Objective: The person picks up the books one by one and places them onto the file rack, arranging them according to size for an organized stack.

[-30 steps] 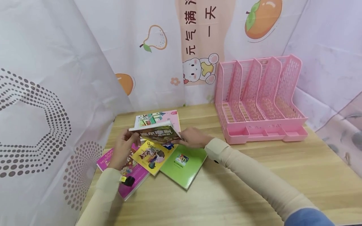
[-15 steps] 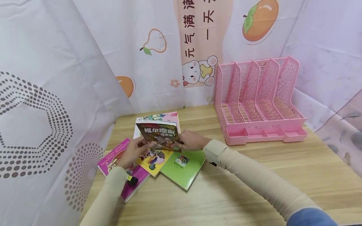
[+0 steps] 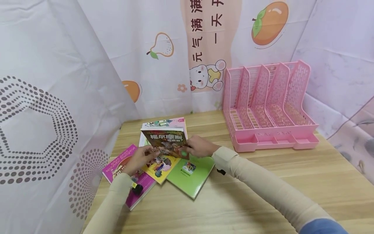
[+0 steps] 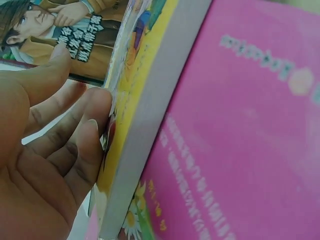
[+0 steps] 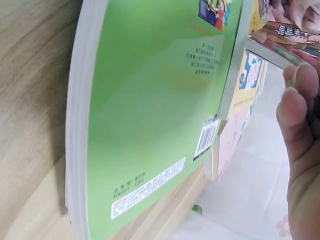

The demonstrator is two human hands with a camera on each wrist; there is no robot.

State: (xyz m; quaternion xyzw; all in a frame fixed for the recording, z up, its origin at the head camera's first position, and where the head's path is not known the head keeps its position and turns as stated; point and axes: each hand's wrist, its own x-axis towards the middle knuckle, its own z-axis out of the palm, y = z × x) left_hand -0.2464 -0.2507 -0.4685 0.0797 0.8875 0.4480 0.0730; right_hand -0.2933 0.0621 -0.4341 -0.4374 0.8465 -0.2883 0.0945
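A dark comic-style book [image 3: 165, 143] is held up at a tilt above the other books in the head view. My left hand [image 3: 141, 160] pinches its lower left corner, the thumb on the illustrated cover [image 4: 75, 42] in the left wrist view. At its right edge, my right hand [image 3: 202, 147] grips the same book with the thumb in front. Below it lie a yellow book [image 3: 161, 169], a green book [image 3: 191, 178] and a magenta book [image 3: 117, 162], partly overlapping. A pink-and-white book [image 3: 175, 123] lies behind, mostly hidden by the dark one.
A pink desktop rack [image 3: 274, 130] with upright dividers and small front trays stands at the back right of the wooden table [image 3: 239, 198]. Printed curtains [image 3: 163, 71] hang close behind the table and along both sides.
Both hands have tipped the dark book from nearly flat to more upright, so its cover faces me. The left hand shifted slightly right and down. The other books stay put.
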